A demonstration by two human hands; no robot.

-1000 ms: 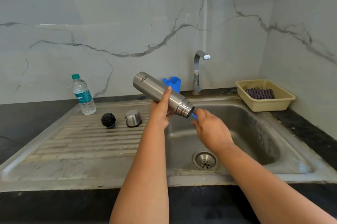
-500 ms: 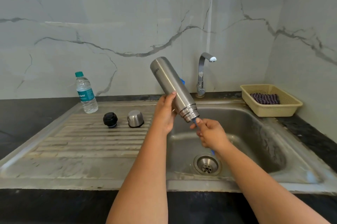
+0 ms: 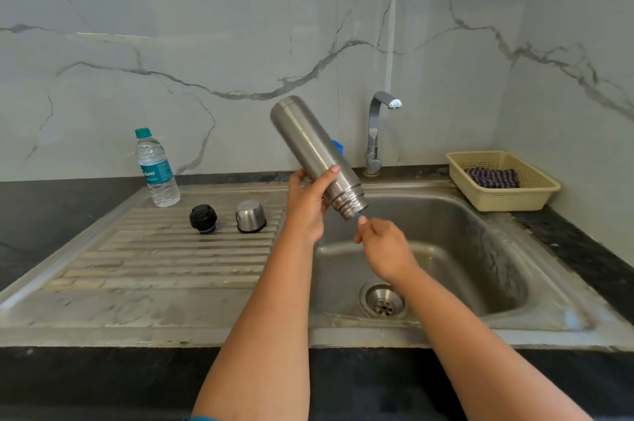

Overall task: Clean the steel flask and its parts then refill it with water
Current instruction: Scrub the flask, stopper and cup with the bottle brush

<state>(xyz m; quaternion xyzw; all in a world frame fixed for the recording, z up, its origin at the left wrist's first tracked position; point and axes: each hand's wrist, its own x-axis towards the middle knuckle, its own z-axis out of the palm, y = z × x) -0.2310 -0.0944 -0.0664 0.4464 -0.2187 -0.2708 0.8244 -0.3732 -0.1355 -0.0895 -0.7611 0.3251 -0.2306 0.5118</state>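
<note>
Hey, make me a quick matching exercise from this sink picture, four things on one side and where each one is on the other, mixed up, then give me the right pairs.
Things:
1. steel flask
2. black stopper
3. striped cloth
4. water bottle

Places:
A. in the cream basket at the right of the sink
B. standing at the back left corner of the drainboard
C. held tilted, mouth down, over the basin by the left hand
D. on the drainboard beside the steel cap

Pairs: 1-C, 2-D, 3-A, 4-B
</note>
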